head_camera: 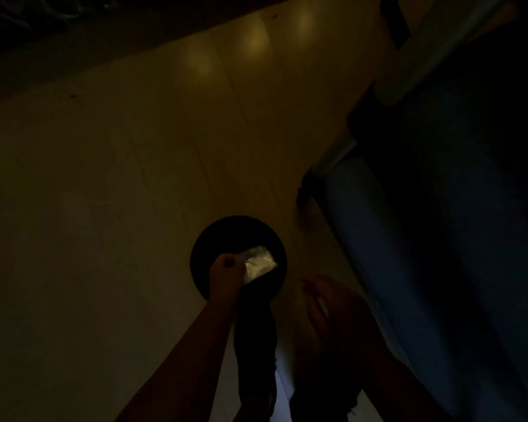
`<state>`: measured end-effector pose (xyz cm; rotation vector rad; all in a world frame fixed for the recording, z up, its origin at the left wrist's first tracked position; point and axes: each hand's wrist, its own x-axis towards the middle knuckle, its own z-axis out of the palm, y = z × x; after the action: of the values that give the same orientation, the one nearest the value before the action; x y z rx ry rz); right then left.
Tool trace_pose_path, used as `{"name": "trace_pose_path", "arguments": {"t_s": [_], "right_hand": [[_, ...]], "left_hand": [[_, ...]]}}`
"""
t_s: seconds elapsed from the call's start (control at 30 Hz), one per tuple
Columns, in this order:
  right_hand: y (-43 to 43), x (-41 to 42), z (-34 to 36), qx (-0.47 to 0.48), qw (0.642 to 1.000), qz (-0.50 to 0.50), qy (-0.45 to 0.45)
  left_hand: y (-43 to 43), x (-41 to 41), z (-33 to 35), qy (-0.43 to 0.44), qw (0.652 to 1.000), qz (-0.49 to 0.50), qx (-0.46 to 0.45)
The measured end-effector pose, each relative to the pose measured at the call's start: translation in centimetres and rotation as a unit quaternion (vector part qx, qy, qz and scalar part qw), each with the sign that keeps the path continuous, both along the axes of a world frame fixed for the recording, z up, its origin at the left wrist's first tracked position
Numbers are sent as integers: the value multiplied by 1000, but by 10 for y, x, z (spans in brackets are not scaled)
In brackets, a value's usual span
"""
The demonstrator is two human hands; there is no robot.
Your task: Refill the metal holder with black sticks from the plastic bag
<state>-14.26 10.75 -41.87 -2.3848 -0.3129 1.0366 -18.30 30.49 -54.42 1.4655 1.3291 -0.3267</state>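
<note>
Crinkled clear plastic bag [259, 263] pinched by left hand [226, 274] over dark round base [214, 236], right hand [326, 303] spread.

head cam | looks steeply down at floor [104, 208] | close over both forearms | single view

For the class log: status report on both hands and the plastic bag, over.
Left hand pinching plastic bag over dark round base. Right hand open, clear. Too dark for sticks.

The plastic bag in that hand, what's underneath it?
Under the plastic bag, pinched by the left hand, is a dark round object on the pale floor. Its middle is covered and too dark to read; no sticks are discernible.
</note>
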Motion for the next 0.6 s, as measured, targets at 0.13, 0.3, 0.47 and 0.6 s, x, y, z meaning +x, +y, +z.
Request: {"name": "trace_pose_path", "arguments": {"t_s": [0.13,0.3,0.47,0.6], "right_hand": [[10,-4,-57,-8,999,-19,37],[19,-7,-99,15,995,-86,53],[18,-10,-85,31,992,-99,72],[20,-6,-28,43,992,-92,77]], "left_hand": [[-9,-10,-42,-3,999,34,17],[-10,-13,-74,-6,999,45,-10],[-10,-21,-46,8,1000,28,4],[-13,-17,34,-44,998,-41,-7]]}}
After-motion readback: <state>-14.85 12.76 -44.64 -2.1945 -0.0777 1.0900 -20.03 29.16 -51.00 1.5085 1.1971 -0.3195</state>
